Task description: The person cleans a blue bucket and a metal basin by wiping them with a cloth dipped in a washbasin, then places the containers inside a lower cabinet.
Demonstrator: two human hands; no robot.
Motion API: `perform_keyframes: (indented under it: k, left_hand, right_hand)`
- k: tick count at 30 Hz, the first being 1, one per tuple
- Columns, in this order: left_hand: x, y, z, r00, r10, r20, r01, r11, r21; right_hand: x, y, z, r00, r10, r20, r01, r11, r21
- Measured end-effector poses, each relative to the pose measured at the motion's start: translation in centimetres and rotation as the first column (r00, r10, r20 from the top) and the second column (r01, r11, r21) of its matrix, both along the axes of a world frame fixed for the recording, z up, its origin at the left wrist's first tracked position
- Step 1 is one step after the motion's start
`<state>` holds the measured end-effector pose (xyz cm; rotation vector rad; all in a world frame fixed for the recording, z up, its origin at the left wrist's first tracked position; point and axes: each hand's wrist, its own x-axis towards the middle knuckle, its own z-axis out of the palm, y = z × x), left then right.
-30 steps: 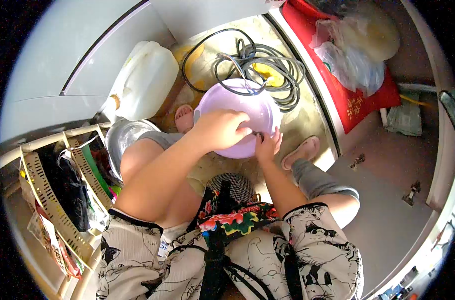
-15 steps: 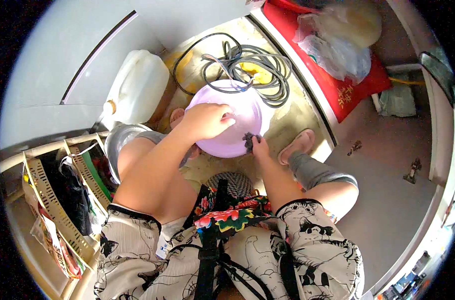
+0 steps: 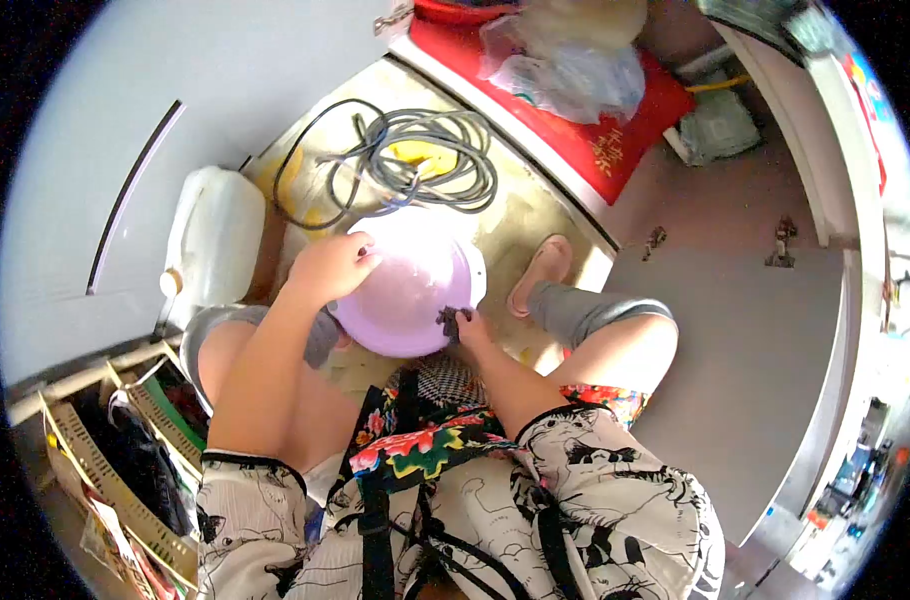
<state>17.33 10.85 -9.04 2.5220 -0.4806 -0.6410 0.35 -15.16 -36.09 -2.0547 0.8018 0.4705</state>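
Observation:
A light purple plastic basin (image 3: pixel 400 325) stands on the floor between my legs, with bright sunlight inside it. My left hand (image 3: pixel 325 270) is closed at the basin's left side, thumb and fingers curled together over the rim area. What those fingers hold, if anything, is hidden. At the basin's right front rim, my right hand (image 3: pixel 471 328) grips a small dark grey, crumpled rag (image 3: pixel 449 322). The rag lies against the rim there.
Coiled black cable (image 3: pixel 425 160) lies beyond the basin. A white plastic jug (image 3: pixel 220 235) is at left, near a slatted beige rack (image 3: pixel 105 475) with bags. A red cushion (image 3: pixel 565 130) bears plastic bags. A grey hinged door panel (image 3: pixel 725 370) fills the right side.
The view has shifted, so the surroundings sit further left and lower. My left hand has gone from over the basin to its left edge. My right hand still holds the rag at the rim.

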Motion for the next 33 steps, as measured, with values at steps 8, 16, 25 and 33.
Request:
perform_keyframes:
  k: [8, 16, 25, 33]
  left_hand:
    - [-1.3, -1.6, 1.2, 0.999, -0.036, 0.015, 0.035, 0.998, 0.058]
    - [-1.4, -2.2, 0.9, 0.999, -0.043, 0.001, 0.043, 0.997, 0.068]
    - [-0.6, -1.6, -0.2, 0.992, -0.061, 0.111, 0.065, 0.997, -0.029]
    - [-0.9, -0.3, -0.8, 0.996, -0.056, 0.075, 0.058, 0.998, -0.028]
  right_hand:
    - [-1.1, -2.2, 2.8, 0.990, -0.090, -0.109, 0.080, 0.992, -0.095]
    - [-0.5, -3.2, 1.4, 0.988, 0.025, -0.154, -0.034, 0.998, -0.058]
    - [5.4, 0.0, 9.8, 0.961, 0.130, 0.243, -0.048, 0.948, -0.315]
    - [2.0, 0.0, 10.9, 0.769, 0.523, -0.368, -0.638, 0.664, -0.389]
